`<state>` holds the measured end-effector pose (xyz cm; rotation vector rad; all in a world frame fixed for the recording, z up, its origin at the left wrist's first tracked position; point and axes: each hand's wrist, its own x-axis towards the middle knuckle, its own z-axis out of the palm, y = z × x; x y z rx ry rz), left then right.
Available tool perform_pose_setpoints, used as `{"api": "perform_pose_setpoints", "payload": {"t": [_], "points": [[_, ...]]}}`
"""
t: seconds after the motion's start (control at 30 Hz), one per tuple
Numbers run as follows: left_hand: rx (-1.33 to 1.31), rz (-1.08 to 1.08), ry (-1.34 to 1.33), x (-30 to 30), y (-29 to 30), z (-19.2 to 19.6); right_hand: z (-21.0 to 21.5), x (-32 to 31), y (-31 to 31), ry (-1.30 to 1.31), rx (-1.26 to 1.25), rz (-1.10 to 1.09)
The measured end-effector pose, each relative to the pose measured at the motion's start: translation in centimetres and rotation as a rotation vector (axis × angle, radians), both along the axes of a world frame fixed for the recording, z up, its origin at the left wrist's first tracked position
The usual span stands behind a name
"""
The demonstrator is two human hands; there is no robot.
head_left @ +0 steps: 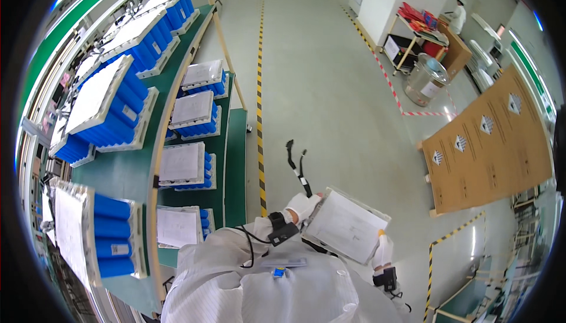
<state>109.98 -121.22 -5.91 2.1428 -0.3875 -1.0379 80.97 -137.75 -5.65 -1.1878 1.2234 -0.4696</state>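
In front of my body I carry a battery pack (345, 225) in a white frame, with a sheet of white paper over its top. My left hand (303, 206), in a white glove with bare fingertips, is closed on the pack's far left corner. My right hand (383, 248), gloved the same way, grips its right edge. Black cables (299, 172) with connectors and white tags stick out past my left hand. The undersides of the pack and most of my fingers are hidden.
At left, a green shelf rack (121, 175) carries several blue-celled packs (112, 107) on two levels. A large brown carton (489, 146) stands at right. Farther off are a metal drum (425, 80), a cart (407, 43) with red items and a person (458, 17). Striped tape (260, 116) lines the floor.
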Motion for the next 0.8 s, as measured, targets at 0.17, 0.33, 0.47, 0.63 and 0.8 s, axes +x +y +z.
{"api": "perform_pose_setpoints", "payload": {"t": [0.17,0.33,0.47,0.63,0.8], "points": [[-0.174,0.366,-0.059,8.4,-1.7,-5.0,-1.1,15.1,-8.3,0.034,-0.038,0.207],[-0.169,0.665,0.148,16.8,-2.6,-3.3,-1.5,30.1,-14.7,0.223,-0.221,0.559],[-0.16,0.895,0.239,22.7,-2.5,-8.4,-3.9,43.9,-17.6,0.291,-0.367,0.846],[-0.174,1.211,0.501,29.8,-3.2,-16.4,-10.2,60.6,-17.4,0.516,-0.455,1.147],[-0.065,1.581,0.746,36.0,-3.8,-22.0,-16.5,77.9,-13.1,0.556,-0.39,1.394]]}}
